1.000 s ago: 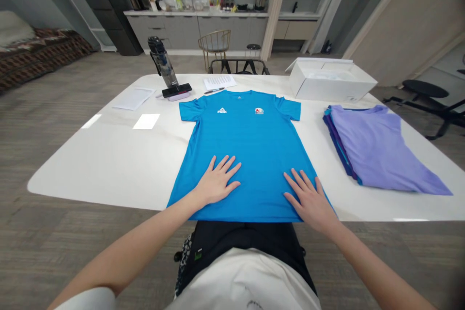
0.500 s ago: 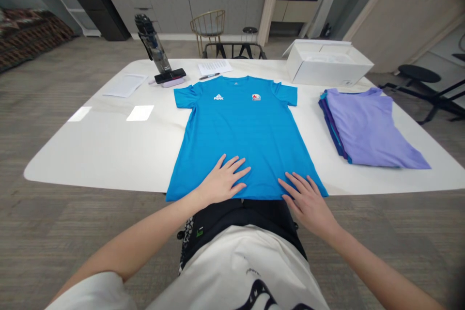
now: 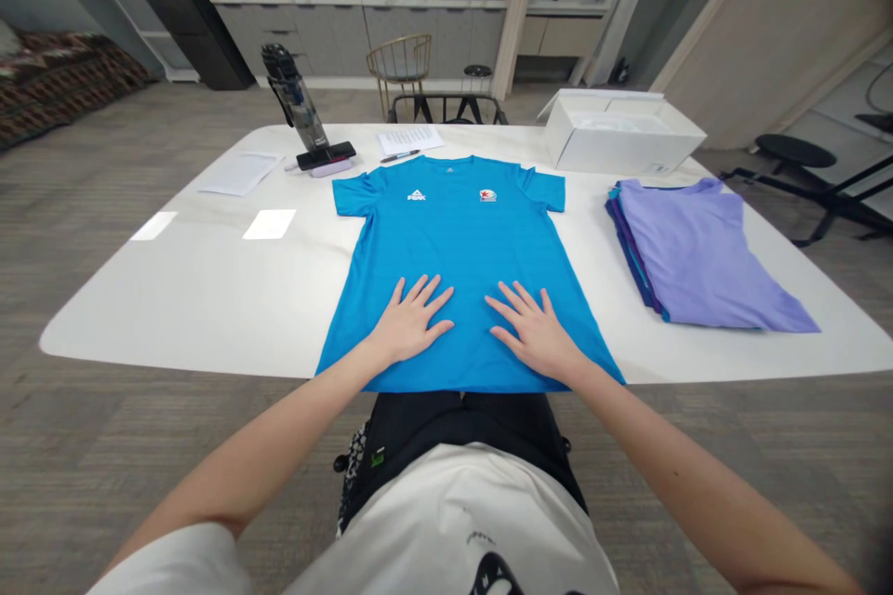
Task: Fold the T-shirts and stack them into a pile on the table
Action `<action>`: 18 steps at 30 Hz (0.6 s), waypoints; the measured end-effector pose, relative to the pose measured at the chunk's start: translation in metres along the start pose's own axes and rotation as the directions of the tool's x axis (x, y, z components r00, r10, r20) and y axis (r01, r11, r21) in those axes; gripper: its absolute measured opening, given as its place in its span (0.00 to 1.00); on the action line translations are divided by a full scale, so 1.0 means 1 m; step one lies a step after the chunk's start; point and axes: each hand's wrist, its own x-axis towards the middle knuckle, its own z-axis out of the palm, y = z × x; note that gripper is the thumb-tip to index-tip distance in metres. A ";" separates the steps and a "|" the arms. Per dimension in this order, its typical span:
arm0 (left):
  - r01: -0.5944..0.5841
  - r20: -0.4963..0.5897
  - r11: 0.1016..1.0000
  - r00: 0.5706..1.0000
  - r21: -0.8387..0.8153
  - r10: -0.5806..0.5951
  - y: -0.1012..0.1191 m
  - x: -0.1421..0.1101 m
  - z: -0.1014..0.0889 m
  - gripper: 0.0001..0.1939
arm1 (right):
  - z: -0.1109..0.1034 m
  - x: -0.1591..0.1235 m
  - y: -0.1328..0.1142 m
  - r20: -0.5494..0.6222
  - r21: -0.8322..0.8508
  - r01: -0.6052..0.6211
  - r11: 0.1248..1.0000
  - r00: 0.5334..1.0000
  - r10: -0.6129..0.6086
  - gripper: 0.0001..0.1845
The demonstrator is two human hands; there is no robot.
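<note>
A blue T-shirt (image 3: 460, 251) lies flat on the white worktop (image 3: 174, 297), right under the fingers (image 3: 431, 300). The left hand (image 3: 410, 323) and right hand (image 3: 534, 332) rest on it, fingers spread wide, holding nothing. Past the right hand sit a folded purple shirt (image 3: 698, 260) and a white box (image 3: 620, 138).

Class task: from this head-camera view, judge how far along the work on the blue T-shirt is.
Done: the blue T-shirt lies flat, face up, on the white table. In hand: the left hand and right hand rest open on its lower body. Remaining: it is unfolded, unlike the folded lilac garment.
</note>
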 end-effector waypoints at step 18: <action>0.019 0.035 0.999 0.999 -0.040 -0.018 -0.007 0.053 0.009 0.35 | 0.006 0.068 0.015 0.064 0.017 -0.071 0.997 0.995 0.070 0.36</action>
